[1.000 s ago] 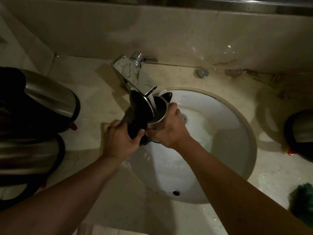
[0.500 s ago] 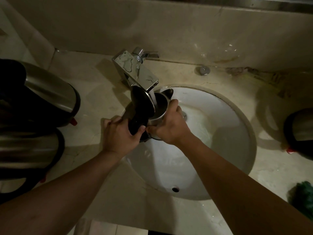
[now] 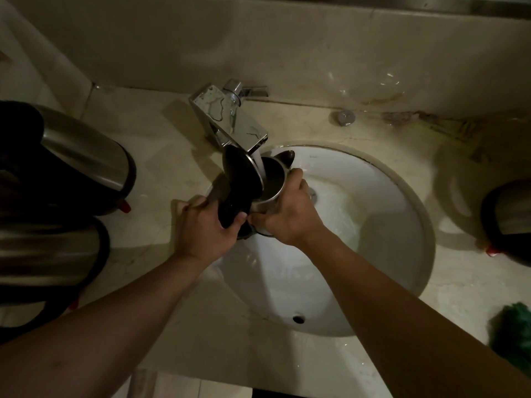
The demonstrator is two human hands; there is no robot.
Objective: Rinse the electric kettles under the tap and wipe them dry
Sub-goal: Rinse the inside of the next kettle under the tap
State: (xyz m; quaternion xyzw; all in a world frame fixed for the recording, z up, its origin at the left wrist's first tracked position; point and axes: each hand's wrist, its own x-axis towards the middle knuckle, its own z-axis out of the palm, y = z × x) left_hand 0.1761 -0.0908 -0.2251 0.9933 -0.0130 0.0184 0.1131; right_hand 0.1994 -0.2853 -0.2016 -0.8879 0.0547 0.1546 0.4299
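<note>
change: nothing really, kettle still under the tap
left hand: gripping its black handle
right hand: wrapped round shiny steel body
sink: round, white

beige marble-look countertop, wet sheen in spots, white oval sink basin set into it right of centre. chrome tap mounted at far edge of basin, small chrome knob on the counter just right of it by the back wall. two steel kettles with black trim at left: far one, near one, lying tipped, close together. third kettle at right edge, partly cut off by frame. green cloth near-right on the counter. brownish staining along far-right wall joint
</note>
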